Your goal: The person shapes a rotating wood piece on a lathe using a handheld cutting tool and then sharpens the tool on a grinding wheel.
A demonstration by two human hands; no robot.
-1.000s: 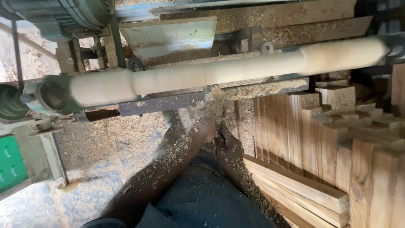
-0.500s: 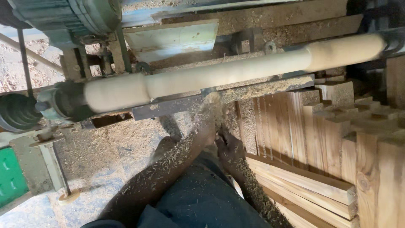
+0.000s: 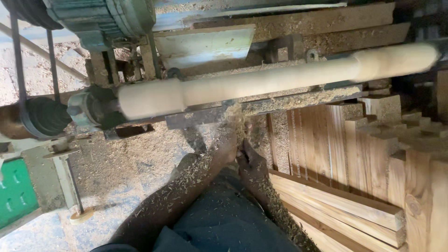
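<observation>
Just below the spinning wooden spindle, my left hand and right hand meet, their grip hidden by shavings.

The whole view slides rightward across the frame. The pale turned spindle on the lathe now begins nearer the middle left, its thick left end further in from the edge. The belt pulley comes fully into view at the left. The green panel shrinks toward the lower left corner.
</observation>
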